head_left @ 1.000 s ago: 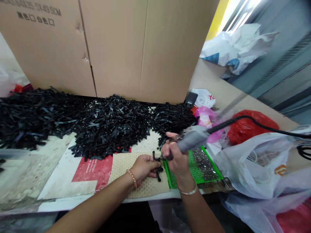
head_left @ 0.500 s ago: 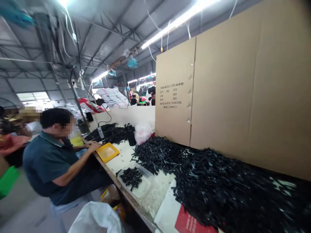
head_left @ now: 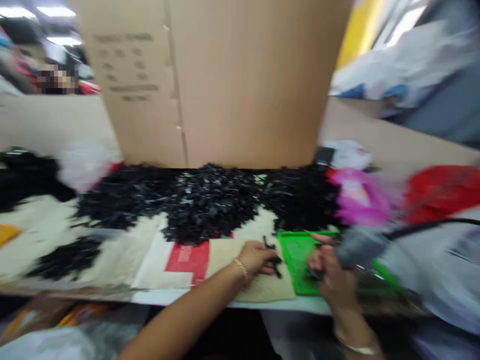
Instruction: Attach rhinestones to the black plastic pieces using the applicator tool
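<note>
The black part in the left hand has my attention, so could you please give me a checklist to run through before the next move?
1. Black part held in left hand: ok.
2. Grey tool gripped in right hand: ok.
3. Hands apart: ok.
4. Beige mat below the left hand: ok.
5. Green tray beside the mat: ok.
6. Anything loaded on the grey tool: cannot tell, blurred.

A printed cardboard carton stands at twelve o'clock, a white sack at two, a pink plastic bag and red plastic bag at three.
</note>
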A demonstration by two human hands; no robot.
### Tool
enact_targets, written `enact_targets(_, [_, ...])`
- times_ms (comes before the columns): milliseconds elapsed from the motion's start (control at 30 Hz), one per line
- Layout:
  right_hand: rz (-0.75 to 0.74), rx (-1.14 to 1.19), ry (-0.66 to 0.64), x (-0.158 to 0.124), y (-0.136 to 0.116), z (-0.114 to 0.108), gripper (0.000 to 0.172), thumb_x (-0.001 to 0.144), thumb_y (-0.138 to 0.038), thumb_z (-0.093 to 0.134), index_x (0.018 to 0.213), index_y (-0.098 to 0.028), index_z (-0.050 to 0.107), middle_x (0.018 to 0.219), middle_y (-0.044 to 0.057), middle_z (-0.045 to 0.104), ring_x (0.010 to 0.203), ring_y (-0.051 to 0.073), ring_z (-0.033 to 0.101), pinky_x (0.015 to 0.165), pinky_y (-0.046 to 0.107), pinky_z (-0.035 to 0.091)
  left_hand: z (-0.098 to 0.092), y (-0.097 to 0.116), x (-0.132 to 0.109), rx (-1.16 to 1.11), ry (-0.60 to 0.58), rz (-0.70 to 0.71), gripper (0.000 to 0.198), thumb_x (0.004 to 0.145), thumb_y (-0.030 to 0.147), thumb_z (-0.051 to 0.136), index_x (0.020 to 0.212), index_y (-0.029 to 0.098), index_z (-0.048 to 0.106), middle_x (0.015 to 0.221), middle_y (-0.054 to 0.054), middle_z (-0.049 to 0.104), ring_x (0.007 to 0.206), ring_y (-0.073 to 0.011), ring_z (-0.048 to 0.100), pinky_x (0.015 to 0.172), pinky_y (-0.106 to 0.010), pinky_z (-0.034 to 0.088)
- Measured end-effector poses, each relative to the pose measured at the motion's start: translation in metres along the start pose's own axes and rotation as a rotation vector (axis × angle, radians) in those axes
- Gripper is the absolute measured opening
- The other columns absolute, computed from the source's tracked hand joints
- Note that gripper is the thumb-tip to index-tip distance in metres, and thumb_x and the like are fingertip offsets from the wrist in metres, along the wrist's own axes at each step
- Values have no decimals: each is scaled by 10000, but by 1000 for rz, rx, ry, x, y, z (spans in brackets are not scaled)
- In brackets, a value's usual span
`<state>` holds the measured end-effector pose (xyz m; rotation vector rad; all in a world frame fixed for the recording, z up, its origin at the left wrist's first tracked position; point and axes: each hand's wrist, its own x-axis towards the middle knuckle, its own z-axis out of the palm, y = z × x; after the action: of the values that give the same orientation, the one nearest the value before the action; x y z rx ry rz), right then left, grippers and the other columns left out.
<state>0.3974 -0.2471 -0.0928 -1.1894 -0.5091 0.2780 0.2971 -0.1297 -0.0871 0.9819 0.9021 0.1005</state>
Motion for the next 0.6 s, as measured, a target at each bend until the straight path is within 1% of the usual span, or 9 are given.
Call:
enact_targets(33, [7, -3, 17, -3, -4, -7, 342, 787, -492, 698, 875, -170, 627, 492, -62, 435, 430, 109, 405, 423, 237, 354, -2, 0, 2, 12, -18, -7, 214, 730, 141, 729, 636, 127, 537, 559, -10, 608, 428, -71, 535, 449, -182, 489])
enact_targets(100, [12, 32, 26, -5, -9, -10, 353, 767, -524, 696, 871, -193, 628, 464, -69, 405, 416, 117, 380, 413, 247, 330, -5, 0, 6, 31, -47, -13, 231, 738, 149, 726, 650, 134, 513, 571, 2, 610, 440, -61, 533, 454, -166, 491])
enact_targets(167, [9, 65, 28, -5, -10, -6, 341, 769, -523, 694, 867, -204, 625, 457, -74, 389, 405, 114, 363, 406, 242, 320, -7, -2, 5, 42, -63, -3, 258, 722, 156, 747, 644, 136, 501, 561, 8, 599, 452, -64, 536, 462, -167, 501])
enact_targets(300, [9, 113, 3, -9, -10, 1, 310, 780, -510, 689, 856, -215, 629, 455, -79, 374, 390, 106, 344, 405, 238, 321, -8, -3, 1, 50, -55, 20, 283, 683, 172, 785, 621, 126, 512, 549, 4, 585, 459, -69, 530, 478, -184, 517])
enact_targets(467, [18, 135, -33, -8, -5, 6, 261, 799, -475, 678, 851, -225, 624, 454, -75, 393, 394, 114, 356, 407, 246, 331, -9, -4, 4, 51, -56, 27, 336, 619, 229, 841, 608, 126, 522, 559, -1, 587, 469, -79, 539, 490, -203, 526])
enact_targets(600, [32, 133, -50, -2, 2, 12, 268, 803, -465, 675, 856, -211, 608, 456, -80, 403, 394, 108, 365, 407, 236, 323, -9, -3, 3, 63, -38, 12, 306, 644, 212, 824, 610, 125, 533, 527, 17, 562, 448, -74, 528, 492, -203, 527])
